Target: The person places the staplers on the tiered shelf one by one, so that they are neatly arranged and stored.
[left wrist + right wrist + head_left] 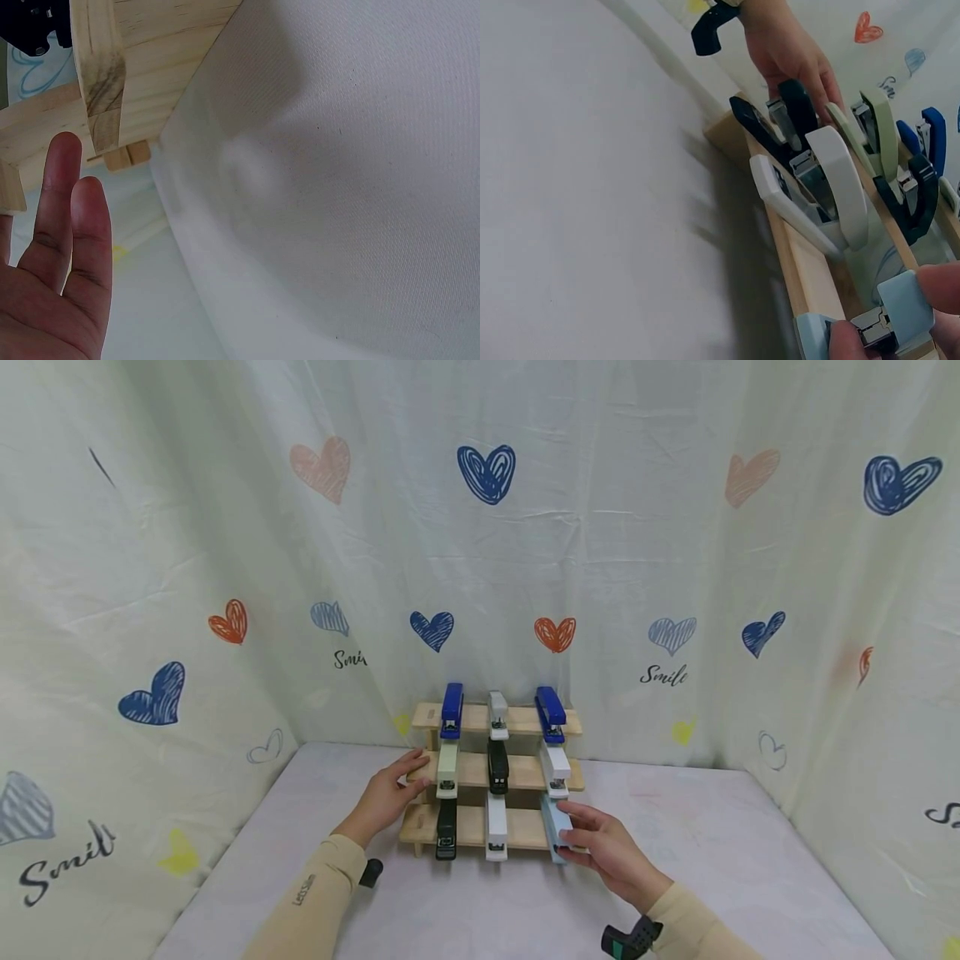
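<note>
A light blue stapler (556, 828) sits at the right end of the bottom shelf of a three-step wooden rack (471, 817). My right hand (617, 858) pinches it between thumb and fingers, as the right wrist view also shows. My left hand (384, 797) holds the left end of the middle shelf; in the left wrist view two of its fingers (91, 232) stretch out free below the wood. Beside the light blue stapler, a white stapler (497, 828) and a black stapler (446, 829) share the bottom shelf.
On the middle shelf stand a pale green stapler (447, 768), a black stapler (498, 767) and a white stapler (556, 769). Two blue staplers flank a grey stapler (498, 714) on top. A heart-printed curtain (600, 560) hangs behind the white table (675, 827).
</note>
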A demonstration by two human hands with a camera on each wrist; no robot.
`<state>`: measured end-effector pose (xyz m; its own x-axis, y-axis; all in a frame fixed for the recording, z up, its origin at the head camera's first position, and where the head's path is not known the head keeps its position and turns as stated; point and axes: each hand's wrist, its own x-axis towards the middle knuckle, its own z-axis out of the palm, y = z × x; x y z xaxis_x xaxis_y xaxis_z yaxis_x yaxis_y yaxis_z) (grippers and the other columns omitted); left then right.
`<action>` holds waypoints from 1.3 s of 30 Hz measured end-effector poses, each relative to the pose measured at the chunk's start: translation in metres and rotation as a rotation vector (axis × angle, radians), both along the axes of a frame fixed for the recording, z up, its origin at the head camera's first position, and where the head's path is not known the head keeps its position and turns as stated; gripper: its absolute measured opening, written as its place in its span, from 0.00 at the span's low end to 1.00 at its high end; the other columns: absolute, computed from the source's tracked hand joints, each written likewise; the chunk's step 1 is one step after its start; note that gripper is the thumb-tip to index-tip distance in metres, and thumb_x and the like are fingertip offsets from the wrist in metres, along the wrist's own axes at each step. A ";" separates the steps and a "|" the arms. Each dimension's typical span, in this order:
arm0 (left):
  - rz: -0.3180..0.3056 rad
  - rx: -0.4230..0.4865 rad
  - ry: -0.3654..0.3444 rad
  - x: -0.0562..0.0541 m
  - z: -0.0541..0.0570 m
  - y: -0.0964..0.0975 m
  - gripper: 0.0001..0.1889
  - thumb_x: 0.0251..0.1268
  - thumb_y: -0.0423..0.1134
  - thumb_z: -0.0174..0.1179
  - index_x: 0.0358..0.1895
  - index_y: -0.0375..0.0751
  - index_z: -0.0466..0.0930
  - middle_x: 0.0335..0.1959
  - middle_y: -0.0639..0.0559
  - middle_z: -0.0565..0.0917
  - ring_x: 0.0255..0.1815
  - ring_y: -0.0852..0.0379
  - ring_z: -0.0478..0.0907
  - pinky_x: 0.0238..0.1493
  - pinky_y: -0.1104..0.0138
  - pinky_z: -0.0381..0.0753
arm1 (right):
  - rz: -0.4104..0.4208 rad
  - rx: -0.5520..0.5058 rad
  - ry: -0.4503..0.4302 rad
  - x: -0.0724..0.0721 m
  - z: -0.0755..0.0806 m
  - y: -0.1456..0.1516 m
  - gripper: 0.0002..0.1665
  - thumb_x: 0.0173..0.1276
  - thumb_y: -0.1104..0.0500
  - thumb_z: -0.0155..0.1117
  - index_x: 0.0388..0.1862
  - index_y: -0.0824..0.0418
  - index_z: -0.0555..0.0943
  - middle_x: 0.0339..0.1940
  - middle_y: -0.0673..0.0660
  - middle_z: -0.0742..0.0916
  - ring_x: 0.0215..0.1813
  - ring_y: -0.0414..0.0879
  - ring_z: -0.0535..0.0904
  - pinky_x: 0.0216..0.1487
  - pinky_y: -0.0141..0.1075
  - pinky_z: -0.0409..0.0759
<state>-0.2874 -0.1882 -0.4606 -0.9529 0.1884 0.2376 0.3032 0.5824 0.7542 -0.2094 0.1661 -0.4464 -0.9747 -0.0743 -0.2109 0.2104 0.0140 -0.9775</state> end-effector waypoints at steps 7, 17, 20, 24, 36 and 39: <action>0.014 -0.005 0.013 0.002 0.001 0.000 0.24 0.72 0.40 0.62 0.68 0.38 0.75 0.75 0.47 0.65 0.71 0.43 0.66 0.49 0.55 0.78 | 0.002 -0.001 0.011 -0.001 -0.001 0.000 0.30 0.68 0.74 0.59 0.70 0.68 0.72 0.73 0.76 0.64 0.69 0.68 0.65 0.51 0.51 0.82; 0.022 -0.002 0.001 0.002 0.002 0.000 0.24 0.72 0.40 0.62 0.68 0.39 0.75 0.75 0.49 0.65 0.71 0.44 0.66 0.50 0.55 0.78 | 0.007 0.030 0.006 -0.003 -0.001 0.000 0.30 0.69 0.73 0.60 0.70 0.67 0.73 0.72 0.75 0.66 0.66 0.66 0.69 0.51 0.50 0.82; 0.021 -0.005 -0.003 0.002 0.003 0.000 0.24 0.72 0.40 0.62 0.69 0.39 0.74 0.76 0.48 0.64 0.71 0.44 0.65 0.50 0.55 0.78 | 0.005 0.040 0.005 -0.004 -0.001 0.000 0.29 0.69 0.72 0.60 0.69 0.66 0.73 0.72 0.75 0.66 0.67 0.67 0.68 0.50 0.50 0.82; 0.018 0.002 -0.009 0.004 0.002 0.002 0.24 0.72 0.39 0.61 0.69 0.39 0.74 0.76 0.48 0.64 0.72 0.43 0.64 0.51 0.54 0.77 | -0.008 0.074 0.007 -0.001 -0.002 0.003 0.28 0.68 0.70 0.63 0.68 0.64 0.75 0.68 0.73 0.70 0.63 0.63 0.73 0.50 0.49 0.83; -0.027 -0.057 -0.021 0.007 0.014 0.002 0.25 0.73 0.44 0.62 0.69 0.41 0.74 0.76 0.47 0.63 0.63 0.44 0.74 0.52 0.54 0.79 | 0.084 0.266 0.020 0.016 0.013 0.064 0.36 0.70 0.55 0.67 0.73 0.65 0.69 0.67 0.70 0.74 0.60 0.60 0.77 0.50 0.50 0.83; -0.023 -0.192 0.042 0.016 0.016 -0.013 0.27 0.72 0.49 0.62 0.70 0.44 0.74 0.76 0.47 0.64 0.56 0.46 0.79 0.50 0.53 0.80 | 0.210 0.490 0.147 0.018 0.025 0.098 0.41 0.68 0.48 0.69 0.74 0.64 0.68 0.69 0.71 0.72 0.63 0.63 0.75 0.52 0.52 0.81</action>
<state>-0.2709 -0.2012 -0.4449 -0.9379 0.2562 0.2341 0.3469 0.7071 0.6162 -0.1916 0.2645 -0.4213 -0.9713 -0.1977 -0.1323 0.0157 0.5018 -0.8648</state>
